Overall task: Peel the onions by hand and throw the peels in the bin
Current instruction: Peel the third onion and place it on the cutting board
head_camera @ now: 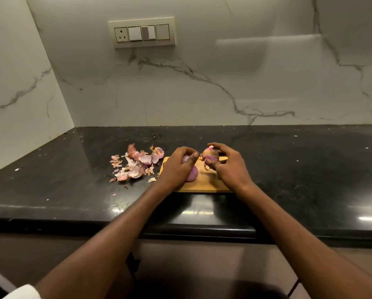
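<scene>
Over the board point(204, 182), the half-peeled onion point(211, 155), a papery strip hanging loose, sits clasped in the right hand point(228, 167), while the left hand point(177, 169) curls round a peeled onion point(191, 176).

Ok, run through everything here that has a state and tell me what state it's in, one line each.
Onion in right hand: partly peeled, a strip of skin hanging.
Peeled onions: on the board, skin off.
Left hand: gripping a peeled onion.
Right hand: holding the onion.
Peels: piled loose on the counter, not binned.
Cutting board: lying flat on the counter.
</scene>
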A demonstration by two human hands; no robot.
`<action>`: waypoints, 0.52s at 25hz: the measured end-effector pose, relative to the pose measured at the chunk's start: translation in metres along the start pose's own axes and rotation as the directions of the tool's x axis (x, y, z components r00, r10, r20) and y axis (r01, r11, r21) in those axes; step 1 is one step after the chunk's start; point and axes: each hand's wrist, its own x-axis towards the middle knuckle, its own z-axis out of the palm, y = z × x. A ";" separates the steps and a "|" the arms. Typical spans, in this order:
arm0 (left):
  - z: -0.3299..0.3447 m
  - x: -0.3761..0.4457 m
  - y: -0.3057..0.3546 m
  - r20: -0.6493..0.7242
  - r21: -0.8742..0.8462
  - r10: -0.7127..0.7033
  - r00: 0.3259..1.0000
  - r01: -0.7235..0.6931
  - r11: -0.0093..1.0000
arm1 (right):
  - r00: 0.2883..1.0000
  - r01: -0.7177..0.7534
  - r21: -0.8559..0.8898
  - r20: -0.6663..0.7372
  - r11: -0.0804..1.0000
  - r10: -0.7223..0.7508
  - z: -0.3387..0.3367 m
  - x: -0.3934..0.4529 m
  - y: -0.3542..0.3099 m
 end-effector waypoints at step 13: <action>-0.029 -0.010 -0.008 -0.265 -0.598 -0.156 0.951 -0.036 0.801 | 0.945 0.313 0.037 -0.115 0.949 -0.307 0.054 0.017 -0.032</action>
